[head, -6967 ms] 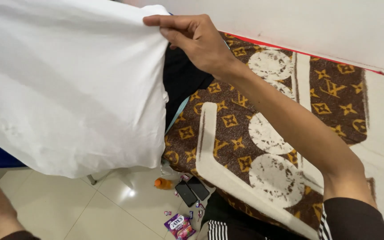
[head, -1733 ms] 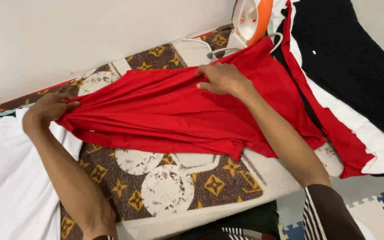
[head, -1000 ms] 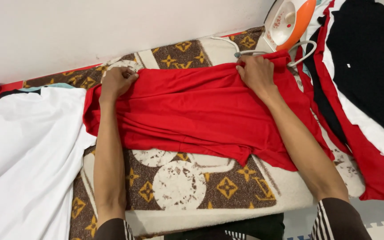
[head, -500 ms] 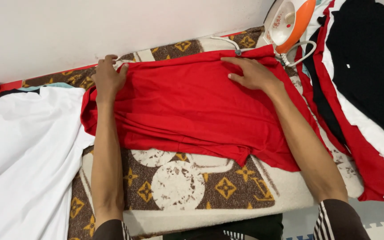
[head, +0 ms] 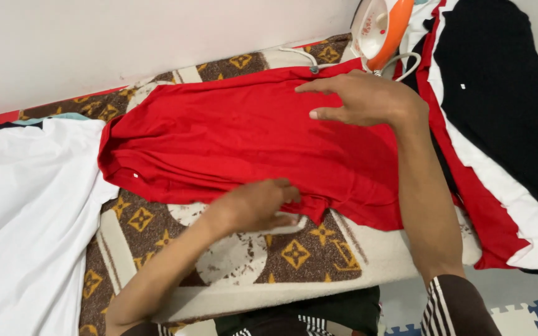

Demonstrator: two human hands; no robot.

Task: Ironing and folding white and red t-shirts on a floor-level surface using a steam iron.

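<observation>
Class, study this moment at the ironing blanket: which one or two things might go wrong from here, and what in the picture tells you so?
The iron stands on end right at the red shirt's far edge, close to the right hand; it might be knocked over or touched. Its cord lies along that same edge, so tugging the cloth could snag it. The left hand grips the bunched near hem, where creases may remain.

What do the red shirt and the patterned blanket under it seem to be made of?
The red shirt looks like thin, matte knit fabric, perhaps cotton jersey: it lies in soft folds and drapes limply. The blanket looks like a thick, fuzzy woven or fleece cloth: its pile is visibly worn in the pale patches and its edge is plump.
</observation>
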